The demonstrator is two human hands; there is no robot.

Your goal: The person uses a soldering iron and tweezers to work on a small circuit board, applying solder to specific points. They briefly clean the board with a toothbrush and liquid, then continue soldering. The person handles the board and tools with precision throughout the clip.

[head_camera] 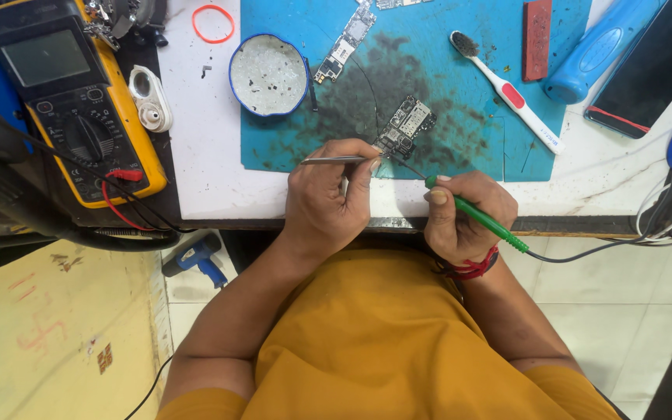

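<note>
Head view looks down on a white table (pixel 204 155) with a blue mat (pixel 289 148) laid across its middle. Left hand (pixel 328 198) is pinched shut on thin metal tweezers (pixel 336 160), whose tips meet a small circuit board (pixel 404 127) lying on the mat close to its near edge. Right hand (pixel 460 218) is closed around a green soldering iron (pixel 472 215); its dark tip reaches the same end of the board, and its cable trails off toward the table's right edge. A second, longer circuit board (pixel 344 43) lies farther back on the mat, beside a round blue-rimmed dish (pixel 268 75) at the mat's left edge. A white toothbrush (pixel 507 93) lies slantwise to the right of the small board, with a red block (pixel 537 29) and a blue tube (pixel 600 50) beyond it toward the far right corner. A yellow meter (pixel 68 93) sits off the table's left edge, its red lead curling by it. Bare mat shows between the 2 boards; both hands rest over the table's near edge.
</note>
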